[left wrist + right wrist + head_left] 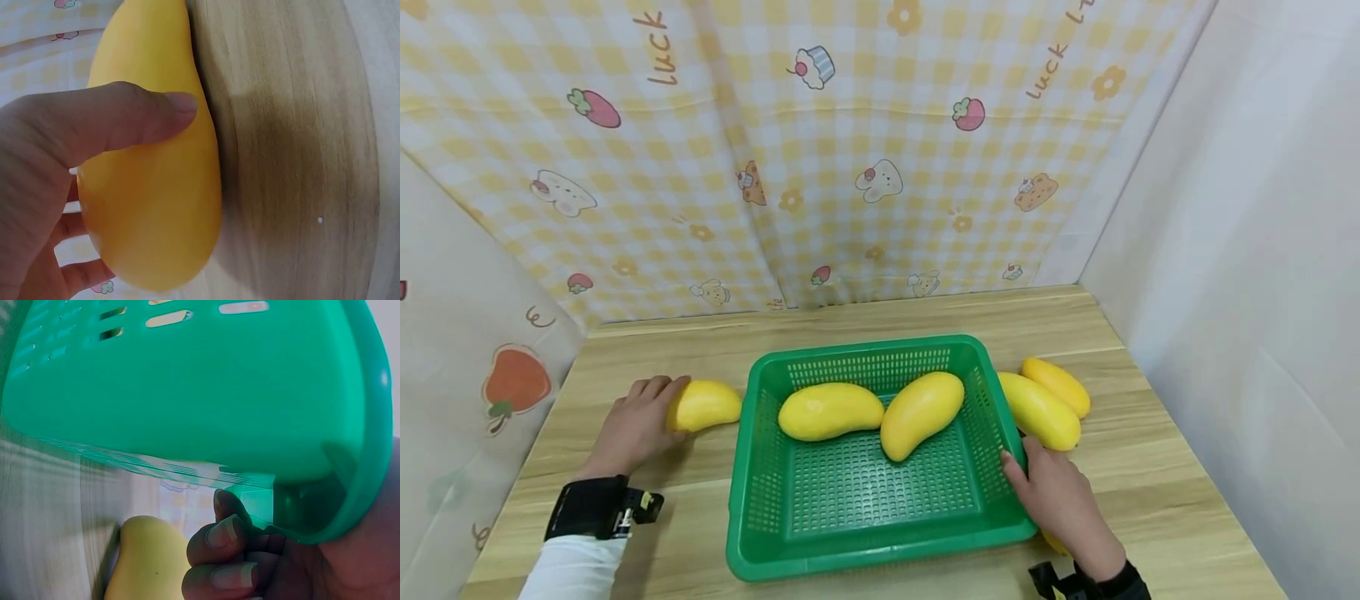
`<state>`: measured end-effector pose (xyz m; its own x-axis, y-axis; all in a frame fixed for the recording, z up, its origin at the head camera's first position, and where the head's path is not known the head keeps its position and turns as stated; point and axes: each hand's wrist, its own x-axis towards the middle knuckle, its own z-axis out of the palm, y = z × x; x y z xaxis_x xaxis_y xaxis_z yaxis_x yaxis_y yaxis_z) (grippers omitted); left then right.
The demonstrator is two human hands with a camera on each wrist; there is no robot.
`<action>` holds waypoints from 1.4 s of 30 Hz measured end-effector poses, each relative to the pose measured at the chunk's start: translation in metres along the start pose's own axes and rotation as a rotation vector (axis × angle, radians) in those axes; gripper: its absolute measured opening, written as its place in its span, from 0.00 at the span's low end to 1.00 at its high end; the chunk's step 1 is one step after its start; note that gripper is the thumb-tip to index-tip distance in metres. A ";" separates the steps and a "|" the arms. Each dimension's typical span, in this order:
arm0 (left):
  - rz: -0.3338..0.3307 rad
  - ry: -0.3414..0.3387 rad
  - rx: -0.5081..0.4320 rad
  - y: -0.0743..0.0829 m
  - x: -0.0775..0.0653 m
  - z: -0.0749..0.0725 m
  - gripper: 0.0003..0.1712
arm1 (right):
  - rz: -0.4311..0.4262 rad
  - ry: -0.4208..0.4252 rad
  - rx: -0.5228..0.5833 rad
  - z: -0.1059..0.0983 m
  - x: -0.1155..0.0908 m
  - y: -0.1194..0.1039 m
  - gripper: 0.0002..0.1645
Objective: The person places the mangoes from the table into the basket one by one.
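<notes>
At the left of the table, my left hand grips a yellow mango; in the left wrist view the thumb lies across this mango and other fingers show along its far side. The green basket stands just right of it, two mangoes lying inside on its mesh floor. My right hand holds the basket's right rim near the front corner, thumb over the edge and fingers curled beneath, as the right wrist view shows.
Two more mangoes lie side by side right of the basket, beyond my right hand. Another yellow thing peeks out below that hand, mostly hidden. A checked cloth hangs behind the wooden table, with pale walls at both sides.
</notes>
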<state>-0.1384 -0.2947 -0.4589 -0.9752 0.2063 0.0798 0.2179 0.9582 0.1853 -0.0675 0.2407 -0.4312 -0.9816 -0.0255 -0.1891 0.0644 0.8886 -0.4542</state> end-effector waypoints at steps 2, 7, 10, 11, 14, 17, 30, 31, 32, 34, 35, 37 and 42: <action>-0.039 0.012 0.001 -0.001 -0.003 -0.002 0.49 | -0.008 0.002 -0.001 0.000 0.000 0.000 0.17; -0.154 0.126 -0.012 -0.002 -0.009 -0.012 0.49 | -0.018 -0.001 0.004 -0.002 -0.001 0.000 0.18; -0.158 0.225 -0.003 0.000 -0.010 -0.021 0.48 | -0.014 -0.004 0.004 -0.003 -0.001 0.000 0.17; -0.154 0.250 0.000 0.002 -0.010 -0.024 0.48 | -0.015 -0.006 0.004 -0.003 -0.001 0.000 0.17; -0.156 0.290 -0.003 0.009 -0.008 -0.032 0.49 | -0.012 -0.004 0.001 -0.004 -0.001 -0.001 0.17; -0.189 0.297 -0.024 0.018 -0.006 -0.039 0.47 | -0.016 -0.004 0.000 -0.004 -0.001 -0.001 0.19; -0.177 0.335 -0.102 0.061 -0.002 -0.072 0.47 | -0.007 -0.010 0.012 -0.004 0.000 -0.002 0.19; -0.179 0.325 -0.107 0.063 -0.002 -0.074 0.47 | -0.010 -0.012 0.014 -0.004 -0.001 -0.002 0.19; -0.180 0.320 -0.109 0.066 -0.002 -0.075 0.47 | -0.013 -0.013 0.015 -0.004 -0.001 -0.002 0.20; -0.166 0.316 -0.107 0.070 -0.004 -0.076 0.47 | -0.011 -0.013 0.015 -0.003 -0.001 -0.002 0.19; -0.148 0.317 -0.104 0.073 -0.005 -0.076 0.47 | -0.008 -0.014 0.015 -0.003 -0.001 -0.002 0.18; -0.110 0.319 -0.097 0.079 -0.007 -0.076 0.47 | -0.004 -0.013 0.014 -0.003 -0.001 -0.002 0.17; -0.023 0.323 -0.084 0.101 -0.011 -0.076 0.47 | -0.013 -0.013 0.016 -0.002 -0.001 0.000 0.18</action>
<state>-0.1025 -0.2152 -0.3666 -0.9205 0.0987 0.3781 0.2114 0.9395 0.2694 -0.0672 0.2414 -0.4287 -0.9799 -0.0433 -0.1947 0.0546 0.8808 -0.4704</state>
